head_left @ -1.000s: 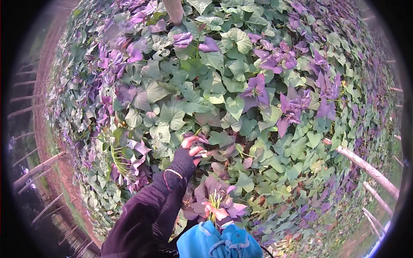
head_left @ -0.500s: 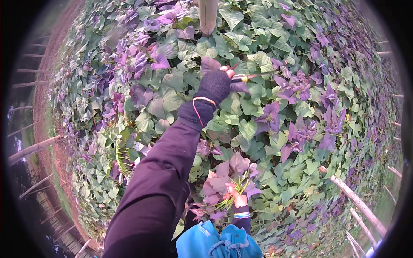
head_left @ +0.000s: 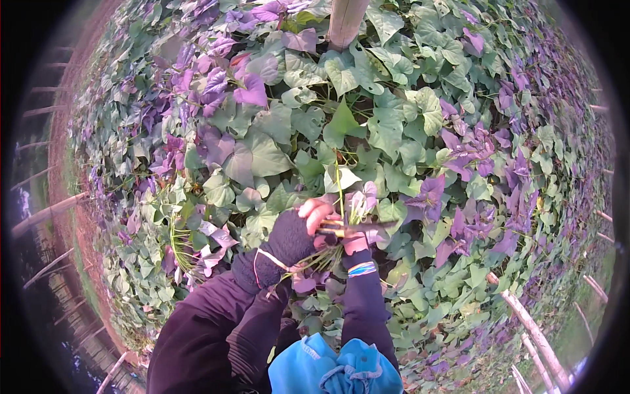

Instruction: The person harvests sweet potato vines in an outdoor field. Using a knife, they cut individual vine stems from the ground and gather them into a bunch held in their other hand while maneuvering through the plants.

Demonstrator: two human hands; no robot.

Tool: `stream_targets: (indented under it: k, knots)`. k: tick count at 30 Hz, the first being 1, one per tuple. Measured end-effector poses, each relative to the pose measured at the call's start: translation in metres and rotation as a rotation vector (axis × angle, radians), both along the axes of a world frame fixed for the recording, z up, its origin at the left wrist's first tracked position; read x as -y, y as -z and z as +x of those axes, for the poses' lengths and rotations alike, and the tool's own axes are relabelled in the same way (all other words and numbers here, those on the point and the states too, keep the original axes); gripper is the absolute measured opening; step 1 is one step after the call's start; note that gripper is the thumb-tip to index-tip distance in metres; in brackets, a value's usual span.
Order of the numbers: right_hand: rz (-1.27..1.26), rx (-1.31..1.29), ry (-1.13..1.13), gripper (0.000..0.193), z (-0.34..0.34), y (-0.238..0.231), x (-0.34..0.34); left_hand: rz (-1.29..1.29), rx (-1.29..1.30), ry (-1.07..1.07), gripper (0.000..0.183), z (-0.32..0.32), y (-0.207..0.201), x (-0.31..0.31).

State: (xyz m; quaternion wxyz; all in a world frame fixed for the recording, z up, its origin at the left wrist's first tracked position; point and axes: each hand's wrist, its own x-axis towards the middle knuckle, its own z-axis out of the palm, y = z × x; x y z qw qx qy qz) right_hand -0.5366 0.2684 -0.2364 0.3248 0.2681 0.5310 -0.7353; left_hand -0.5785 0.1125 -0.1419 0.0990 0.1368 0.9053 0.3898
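Over the green and purple leaves, a knife is gripped by the bent fingers of the left hand. Just beside this hand, a bunch of stems is held by the right hand, whose partly hidden fingers are closed around it.

This is an outdoor crop plot in daylight. A dense bed of leafy plants, with purple leaves among the green, fills most of the view. A wooden post rises from the foliage, pale poles stand at right, and brown earth borders the left.
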Motion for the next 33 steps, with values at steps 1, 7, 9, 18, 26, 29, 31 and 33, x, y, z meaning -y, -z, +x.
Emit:
stream_targets:
  k: [1,7,9,18,26,29,31,33]
  knots:
    - [0.159,0.238,-0.02,0.021,-0.003,-0.017,0.021,-0.14,-0.014,-0.184,0.031,-0.018,0.007,0.019]
    - [0.301,0.187,-0.056,0.021,0.013,-0.041,0.03,-0.692,0.182,0.208,0.018,-0.096,0.122,0.07]
    - [0.345,0.214,-0.082,0.021,0.01,-0.062,0.019,-0.782,0.398,0.166,0.022,-0.104,0.128,0.081]
    - [0.505,-0.349,-0.376,0.027,0.084,-0.1,0.035,0.317,0.601,-0.379,0.043,0.013,0.021,0.057]
    - [0.285,0.047,-0.038,0.028,0.037,-0.173,0.062,0.049,-0.099,-0.589,0.039,0.014,-0.074,0.096]
    - [0.071,0.02,0.245,0.031,0.014,-0.177,0.058,-0.089,0.118,-0.318,0.042,0.017,-0.12,0.097]
    - [-0.109,0.093,0.216,0.034,-0.006,-0.197,0.066,0.052,0.124,-0.1,0.044,0.034,-0.12,0.087]
    - [-0.142,0.042,0.173,0.033,-0.012,-0.18,0.055,0.243,0.167,-0.062,0.037,0.045,-0.115,0.066]
